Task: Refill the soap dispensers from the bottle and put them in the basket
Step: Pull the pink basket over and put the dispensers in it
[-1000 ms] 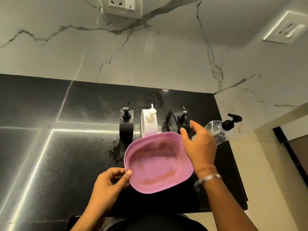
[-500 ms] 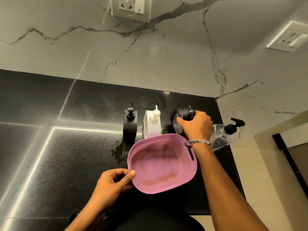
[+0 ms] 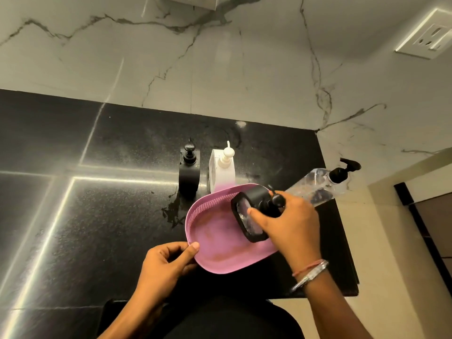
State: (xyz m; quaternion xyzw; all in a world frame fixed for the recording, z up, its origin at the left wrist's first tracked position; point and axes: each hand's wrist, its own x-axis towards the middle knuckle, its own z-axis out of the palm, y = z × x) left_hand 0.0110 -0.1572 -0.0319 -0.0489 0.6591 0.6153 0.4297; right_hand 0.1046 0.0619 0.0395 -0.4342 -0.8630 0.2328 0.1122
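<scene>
Basket [image 3: 220, 243], pink, is sitting at the near edge of the black counter [image 3: 97, 216], front rim tilted up a little. Left hand [image 3: 163, 267] is pinching that rim at about 8 o'clock, thumb on top, fingers curled under. Right hand [image 3: 291, 228] is gripping the black dispenser with a clear window [image 3: 249, 216] around its pump neck, holding it tipped over the basket's 2 o'clock side; can't tell whether it is touching the basket floor. Clear refill bottle [image 3: 315, 187] is lying at 2 o'clock just behind that hand, black pump pointing past the counter edge. White dispenser [image 3: 223, 167] and plain black dispenser [image 3: 189, 167] are standing upright at 12 and 11 o'clock, outside the basket, white one just behind the rim. Judging step: first dispenser going in. Next move calls for lowering it in and freeing the fingers, left hand steadying the basket, then fetching the other two.
</scene>
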